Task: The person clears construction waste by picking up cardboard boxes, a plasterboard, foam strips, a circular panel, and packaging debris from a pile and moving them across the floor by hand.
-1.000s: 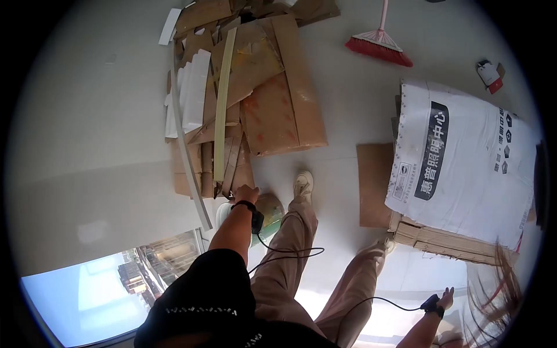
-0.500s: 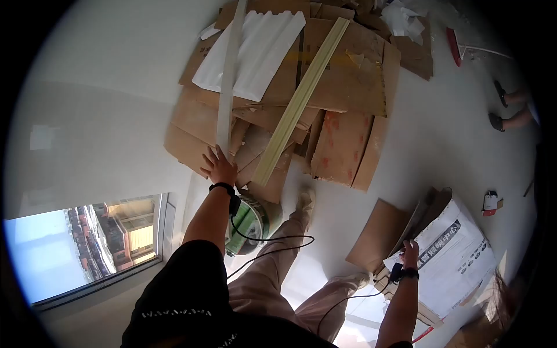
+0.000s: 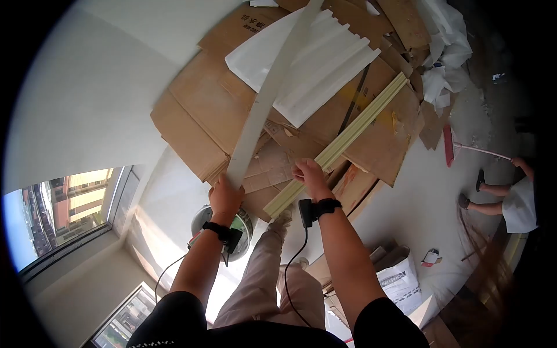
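Note:
My left hand point(image 3: 225, 198) is wrapped round the near end of a long flat white strip point(image 3: 261, 104), which slants up over the cardboard pile point(image 3: 197, 104). Fingers curled, my right hand point(image 3: 310, 174) is over the pile beside a long pale yellow grooved strip point(image 3: 365, 119); whether it holds anything is too small to tell. White ribbed foam sheets point(image 3: 325, 64) lie on the cardboard, partly beneath the white strip.
A green and white bucket point(image 3: 241, 232) stands below my left hand. At right, another person point(image 3: 519, 203) holds a red broom point(image 3: 448, 146). A white printed package point(image 3: 400, 284) lies lower right, windows point(image 3: 72, 211) at left.
My left hand went from reaching with spread fingers to gripping the white strip. My right hand moved from the white package up to the yellow strip. The view has shifted towards the pile.

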A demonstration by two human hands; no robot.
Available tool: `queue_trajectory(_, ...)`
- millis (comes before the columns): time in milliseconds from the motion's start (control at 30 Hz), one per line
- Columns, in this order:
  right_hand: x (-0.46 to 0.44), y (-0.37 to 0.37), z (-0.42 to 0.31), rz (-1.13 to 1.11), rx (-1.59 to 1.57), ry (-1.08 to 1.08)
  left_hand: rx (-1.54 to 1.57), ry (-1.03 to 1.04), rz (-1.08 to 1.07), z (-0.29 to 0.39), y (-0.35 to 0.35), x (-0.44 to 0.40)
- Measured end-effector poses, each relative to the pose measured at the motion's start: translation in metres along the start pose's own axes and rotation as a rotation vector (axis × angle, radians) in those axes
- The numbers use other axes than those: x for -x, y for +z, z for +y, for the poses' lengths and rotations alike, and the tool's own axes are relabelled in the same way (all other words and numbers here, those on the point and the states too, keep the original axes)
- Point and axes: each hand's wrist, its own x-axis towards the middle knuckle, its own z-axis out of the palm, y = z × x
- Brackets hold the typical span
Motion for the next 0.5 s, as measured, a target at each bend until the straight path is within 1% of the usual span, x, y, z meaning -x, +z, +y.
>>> queue_trajectory(33,-0.003,0.016,0.000,-0.033,-0.027,0.022,0.024,0.045,0.053,-0.013,-0.001,0.006)
queue_trajectory(67,-0.002,0.034,-0.001,-0.029,-0.094,0.060,-0.008,0.073,0.009,-0.015,-0.020,0.020)
queue_trajectory(100,0.004,0.053,-0.005,-0.035,-0.146,0.057,-0.008,0.127,0.107,-0.028,-0.021,0.034)
queue_trajectory(133,0.006,0.069,-0.009,-0.048,-0.195,0.053,-0.006,0.085,0.043,-0.047,-0.024,0.049)
queue_trajectory(200,0.004,0.096,-0.014,-0.069,-0.379,0.077,-0.021,0.139,0.127,-0.068,-0.039,0.088)
queue_trajectory(267,0.002,0.118,-0.028,-0.262,-0.504,0.067,0.039,0.038,-0.081,-0.074,-0.075,0.117)
queue_trajectory(300,0.003,0.128,-0.028,-0.356,-0.573,0.068,0.039,0.070,-0.028,-0.099,-0.070,0.143)
queue_trajectory(333,0.000,0.136,-0.029,-0.339,-0.568,0.075,0.047,0.104,0.042,-0.122,-0.062,0.166)
queue_trajectory(367,-0.006,0.142,-0.035,-0.332,-0.552,0.068,0.015,0.101,0.046,-0.129,-0.067,0.183)
queue_trajectory(400,-0.003,0.144,-0.040,-0.317,-0.544,0.064,-0.023,0.100,0.040,-0.134,-0.081,0.200)
queue_trajectory(467,0.024,0.149,-0.047,-0.297,-0.404,0.120,-0.038,0.024,-0.044,-0.138,-0.106,0.219)
queue_trajectory(500,0.036,0.152,-0.048,-0.292,-0.333,0.148,-0.073,0.027,-0.036,-0.146,-0.109,0.223)
